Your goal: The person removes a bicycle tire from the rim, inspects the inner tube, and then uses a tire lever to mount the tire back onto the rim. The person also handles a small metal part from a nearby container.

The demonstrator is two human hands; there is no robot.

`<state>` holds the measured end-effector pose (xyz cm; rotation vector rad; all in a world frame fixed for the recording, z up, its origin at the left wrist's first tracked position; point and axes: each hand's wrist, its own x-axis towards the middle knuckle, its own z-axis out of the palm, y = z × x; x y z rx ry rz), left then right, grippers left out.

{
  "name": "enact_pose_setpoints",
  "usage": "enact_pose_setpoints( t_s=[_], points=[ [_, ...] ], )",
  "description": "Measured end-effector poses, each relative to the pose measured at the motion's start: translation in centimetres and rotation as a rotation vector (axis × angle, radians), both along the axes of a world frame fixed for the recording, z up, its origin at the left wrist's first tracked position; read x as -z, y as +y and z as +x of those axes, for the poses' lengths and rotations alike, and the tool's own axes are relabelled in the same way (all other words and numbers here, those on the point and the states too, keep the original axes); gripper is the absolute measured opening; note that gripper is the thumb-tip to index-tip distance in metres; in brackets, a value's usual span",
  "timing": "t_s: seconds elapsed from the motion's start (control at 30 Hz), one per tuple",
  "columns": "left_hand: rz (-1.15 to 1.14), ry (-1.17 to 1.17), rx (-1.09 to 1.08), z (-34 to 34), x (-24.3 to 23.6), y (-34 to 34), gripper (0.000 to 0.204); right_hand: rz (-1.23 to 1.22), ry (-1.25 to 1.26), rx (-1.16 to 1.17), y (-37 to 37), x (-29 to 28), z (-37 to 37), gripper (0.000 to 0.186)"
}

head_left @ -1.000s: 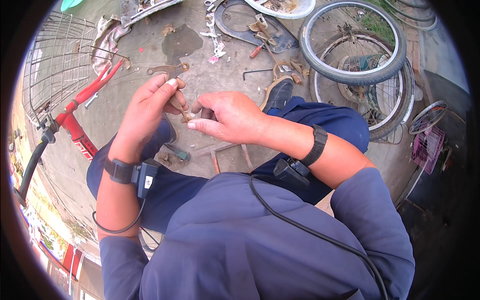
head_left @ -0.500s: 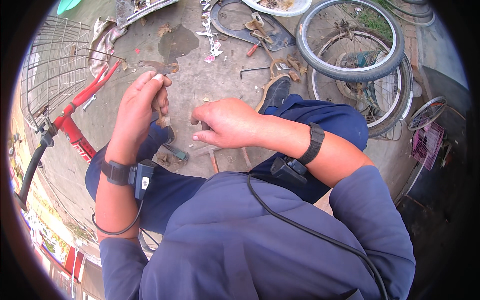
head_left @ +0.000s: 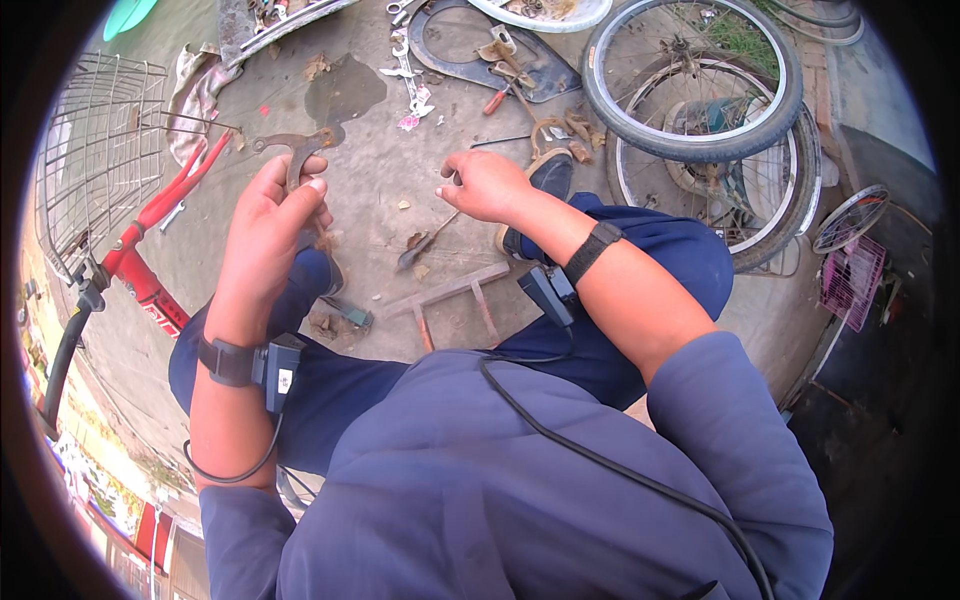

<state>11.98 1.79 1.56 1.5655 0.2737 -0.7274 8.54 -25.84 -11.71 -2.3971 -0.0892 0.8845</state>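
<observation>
My left hand (head_left: 262, 225) is closed on a rusty Y-shaped metal piece (head_left: 297, 150), pinched by its stem between thumb and fingers. Its two holed arms spread beyond the fingertips. My right hand (head_left: 488, 185) is to the right, above the ground, with fingers curled and thumb tucked in. What those fingers hold, if anything, I cannot make out. Just below them a thin shaft runs to a dark-handled tool (head_left: 415, 250), perhaps a screwdriver; I cannot tell whether hand and shaft touch. Between my legs lies a worn ladder-like frame (head_left: 450, 288).
A red bicycle frame (head_left: 140, 275) with a wire basket (head_left: 100, 150) stands at left. Wrenches (head_left: 402, 65), a red-handled screwdriver (head_left: 496, 100) and a black oval metal part (head_left: 432, 42) lie ahead. Bicycle wheels (head_left: 690, 158) are stacked at right. A rag (head_left: 195, 95) lies far left.
My right hand has moved right and away from my left hand, uncovering the dark-handled tool and the frame. The metal piece has tilted, so its stem shows above my left fingers.
</observation>
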Motion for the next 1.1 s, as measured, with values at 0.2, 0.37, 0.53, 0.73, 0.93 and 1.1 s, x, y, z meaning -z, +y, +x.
enact_pose_setpoints(
  t_s=[0.2,0.37,0.53,0.73,0.93,1.1],
  points=[
    [-0.028,0.03,0.015,0.0,0.3,0.1,0.041,-0.196,0.233,0.755,-5.5,11.5,0.1,0.056],
    [-0.037,0.119,0.012,0.5,0.4,0.5,0.041,-0.082,0.331,1.082,-8.4,16.8,1.0,0.059],
    [-0.08,0.16,-0.074,0.7,0.6,0.3,0.039,-0.382,0.139,1.082,-9.0,17.3,2.0,0.046],
    [-0.104,0.217,-0.134,1.4,0.5,0.1,0.034,-0.515,0.091,0.632,-12.7,16.1,5.1,0.049],
    [-0.108,0.236,-0.189,1.8,0.0,-0.1,0.031,-0.561,0.299,0.367,-16.4,17.7,6.1,0.043],
    [-0.113,0.223,-0.176,2.3,-0.3,0.0,0.033,-0.587,0.159,0.174,-17.4,17.8,6.6,0.03]
  ],
)
